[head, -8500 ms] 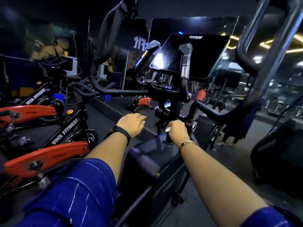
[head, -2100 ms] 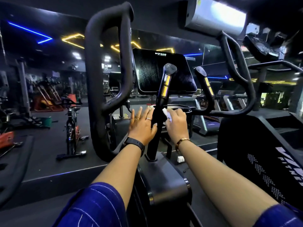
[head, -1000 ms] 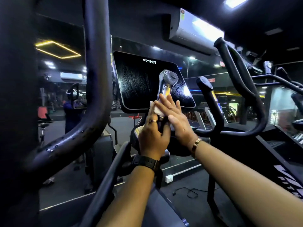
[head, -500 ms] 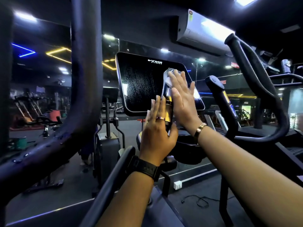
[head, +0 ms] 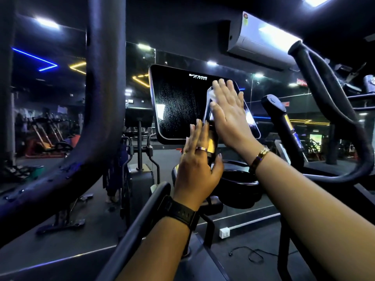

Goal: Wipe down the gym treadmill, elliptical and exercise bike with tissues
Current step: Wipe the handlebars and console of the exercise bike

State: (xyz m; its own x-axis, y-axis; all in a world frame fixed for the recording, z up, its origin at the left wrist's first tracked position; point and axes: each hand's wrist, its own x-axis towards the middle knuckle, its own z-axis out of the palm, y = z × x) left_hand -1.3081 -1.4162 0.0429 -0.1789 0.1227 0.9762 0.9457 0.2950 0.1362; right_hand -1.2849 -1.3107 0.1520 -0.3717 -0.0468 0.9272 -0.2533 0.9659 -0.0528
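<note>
Elliptical (head: 239, 183) fills the view from close up, its dark console (head: 178, 106) upright at the middle with a white logo along the top edge. A slim handle (head: 211, 141) with a yellow plate rises in front of the console's right edge, and both hands are on it.

The right hand (head: 227, 112) lies flat against the upper end of the handle, near the console's top right corner. Its fingers are straight and close together, and they press a small white tissue (head: 212, 95) onto the handle's tip. Only a scrap of the tissue shows at the left side of the fingers, so nothing is curled round it.

The left hand (head: 197, 167) is lower on the same handle, fingers straight and pointing up beside the plate, thumb spread out to the handle's right side. It rests on the handle without gripping it. It wears a ring (head: 201, 148), with a black watch (head: 182, 211) on that wrist. A gold bracelet (head: 261, 155) is on the right wrist.

A second handle (head: 284, 120) stands to the right of the console. A thick swing bar (head: 105, 88) curves up on the left and another (head: 332, 110) on the right. An air conditioner (head: 261, 41) hangs on the wall above. On the floor by the elliptical's base lie a white socket (head: 224, 233) and a loose cable (head: 249, 254).
</note>
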